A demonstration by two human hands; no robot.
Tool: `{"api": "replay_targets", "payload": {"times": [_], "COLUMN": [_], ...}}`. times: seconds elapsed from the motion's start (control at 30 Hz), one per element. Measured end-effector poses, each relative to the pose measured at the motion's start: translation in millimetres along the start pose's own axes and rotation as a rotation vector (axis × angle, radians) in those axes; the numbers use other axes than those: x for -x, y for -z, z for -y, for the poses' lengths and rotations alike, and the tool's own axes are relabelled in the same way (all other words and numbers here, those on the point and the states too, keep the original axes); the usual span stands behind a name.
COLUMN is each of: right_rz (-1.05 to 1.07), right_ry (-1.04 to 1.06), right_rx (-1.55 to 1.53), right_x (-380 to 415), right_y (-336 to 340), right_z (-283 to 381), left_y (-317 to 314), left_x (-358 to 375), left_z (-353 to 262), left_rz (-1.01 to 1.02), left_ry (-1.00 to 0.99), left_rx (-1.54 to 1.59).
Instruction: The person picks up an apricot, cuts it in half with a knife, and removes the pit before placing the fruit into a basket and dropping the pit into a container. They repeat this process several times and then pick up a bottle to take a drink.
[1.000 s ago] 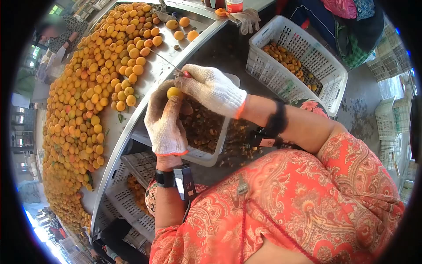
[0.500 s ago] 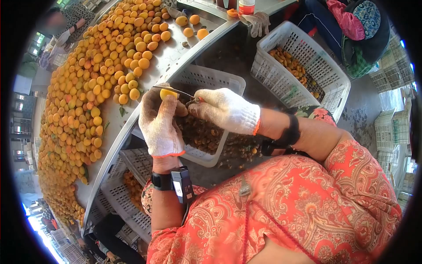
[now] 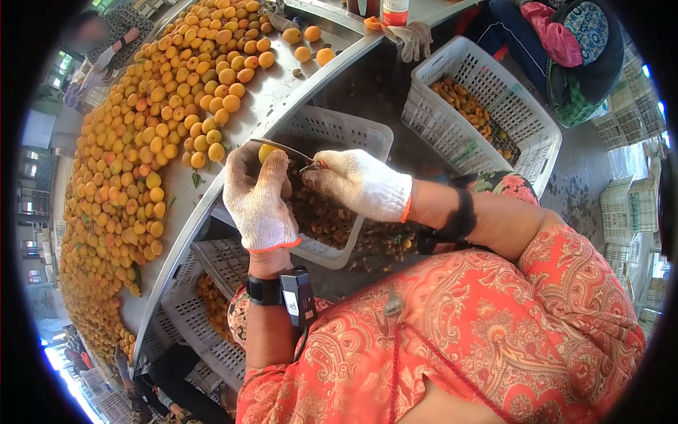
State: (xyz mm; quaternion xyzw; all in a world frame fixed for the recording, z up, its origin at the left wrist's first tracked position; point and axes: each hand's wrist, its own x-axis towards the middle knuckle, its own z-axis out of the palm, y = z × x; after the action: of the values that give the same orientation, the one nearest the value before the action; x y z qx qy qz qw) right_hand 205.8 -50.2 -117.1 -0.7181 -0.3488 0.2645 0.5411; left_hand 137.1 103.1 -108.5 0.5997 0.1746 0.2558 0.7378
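Observation:
In a white, soiled glove, my left hand (image 3: 260, 198) is closed around a yellow-orange apricot (image 3: 265, 151), of which only the upper part shows between thumb and fingers. My right hand (image 3: 364, 185), gloved the same way, grips a small knife (image 3: 288, 148) by its handle. The thin blade points left and lies across the top of the apricot. Both hands are held over a white plastic crate (image 3: 385, 138) with a heap of brownish apricot pieces or stones (image 3: 321, 215) in it.
A metal table (image 3: 247, 116) on the left carries a big pile of apricots (image 3: 141, 141). Another crate (image 3: 522, 85) with cut apricots stands at the upper right, beside a person (image 3: 586, 56). A loose glove (image 3: 409, 40) hangs at the table edge. More crates (image 3: 205, 332) sit below left.
The knife blade has come up and turned slightly over the apricot, which is now more covered by my left thumb. My right hand has shifted slightly down and left.

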Motion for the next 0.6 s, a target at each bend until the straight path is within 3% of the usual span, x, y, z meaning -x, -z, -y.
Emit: {"api": "replay_targets", "payload": {"times": [0.2,0.33,0.53,0.6], "right_rz": [0.045,0.027,-0.116,-0.096], "right_ry": [-0.125,-0.027,0.001,-0.040], "right_rx": [-0.189,-0.173,0.065,0.138], "right_x": [-1,-6,-4,-3], "right_y": [-10,-21,-23,-21], "right_z": [-2,-16,-14,-10], "left_y": [3,-5,0,1], "left_x": [1,4,-2,-3], "left_z": [5,12,23,24], "left_rz": [0.025,-0.037,0.019,0.048], "left_ry": [0.049,0.085,0.124,0.025], "left_rx": [0.133,0.259,0.254,0.192]}}
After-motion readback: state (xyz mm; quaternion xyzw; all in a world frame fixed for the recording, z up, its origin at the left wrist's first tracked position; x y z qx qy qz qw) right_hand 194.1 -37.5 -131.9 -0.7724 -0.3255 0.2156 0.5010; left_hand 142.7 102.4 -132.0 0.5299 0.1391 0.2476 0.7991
